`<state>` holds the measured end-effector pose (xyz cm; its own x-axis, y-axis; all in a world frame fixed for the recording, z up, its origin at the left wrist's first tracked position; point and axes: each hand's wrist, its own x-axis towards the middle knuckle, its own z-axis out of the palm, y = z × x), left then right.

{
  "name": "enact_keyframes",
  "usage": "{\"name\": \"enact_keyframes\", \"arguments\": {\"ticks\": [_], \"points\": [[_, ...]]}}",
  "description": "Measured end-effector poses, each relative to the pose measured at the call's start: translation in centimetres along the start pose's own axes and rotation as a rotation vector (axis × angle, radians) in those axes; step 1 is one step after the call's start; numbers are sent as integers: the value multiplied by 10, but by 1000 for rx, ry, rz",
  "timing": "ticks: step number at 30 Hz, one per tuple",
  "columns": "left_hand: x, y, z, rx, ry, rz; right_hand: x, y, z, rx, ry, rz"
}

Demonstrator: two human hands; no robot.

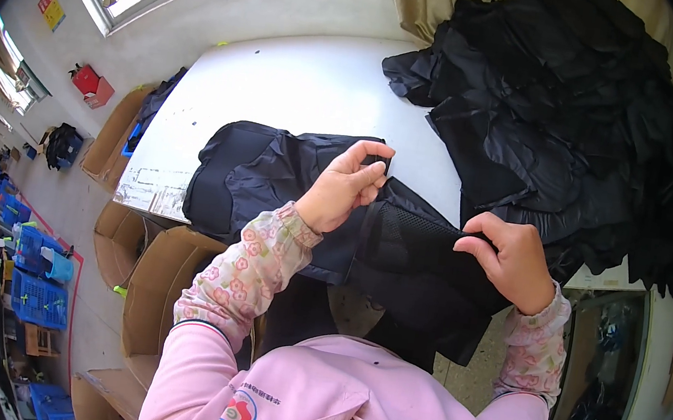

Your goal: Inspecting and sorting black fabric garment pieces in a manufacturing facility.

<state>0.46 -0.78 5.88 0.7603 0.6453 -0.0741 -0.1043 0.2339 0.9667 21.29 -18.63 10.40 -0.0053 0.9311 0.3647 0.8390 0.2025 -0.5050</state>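
Observation:
A black garment piece [419, 258] with a mesh panel is stretched between my two hands and hangs down over the table's front edge. My left hand [345, 184] pinches its upper edge near the middle of the view. Farther right, my right hand [509, 255] grips the same edge between thumb and fingers. The edge runs nearly straight from one hand to the other. Left of the mesh piece, another stretch of black fabric [261, 171] lies on the white table [302, 80]; whether the two are joined I cannot tell.
A large heap of black garments [567, 112] covers the table's right side and spills over its edge. Cardboard boxes [162, 298] stand on the floor at the left, with blue crates [38, 299] beyond. A shelf unit [598, 368] is at the lower right.

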Motion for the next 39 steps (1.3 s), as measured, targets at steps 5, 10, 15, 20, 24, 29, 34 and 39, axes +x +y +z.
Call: {"name": "enact_keyframes", "arguments": {"ticks": [5, 10, 15, 20, 24, 29, 34, 39], "points": [[-1, -2, -6, 142, -352, 87, -1, 2, -8, -34, 2, 12], [4, -8, -14, 223, -377, 118, -3, 0, -16, -4, -30, 22], [10, -13, -13, 429, -251, 174, -2, 7, -18, 0, -87, 11], [26, -8, -39, 168, 222, 272, 13, 11, -45, 334, 100, 255], [1, -53, -38, 112, 179, 236, 35, 20, -64, 679, 236, 260], [-33, -139, -4, -305, -78, -270, 67, -8, -71, 1014, 301, 257], [-36, -173, 63, -683, -229, -466, 92, -40, -64, 1280, 165, 188], [-30, -154, 65, -776, -96, -494, 111, -78, -52, 1320, 196, 281]]}}
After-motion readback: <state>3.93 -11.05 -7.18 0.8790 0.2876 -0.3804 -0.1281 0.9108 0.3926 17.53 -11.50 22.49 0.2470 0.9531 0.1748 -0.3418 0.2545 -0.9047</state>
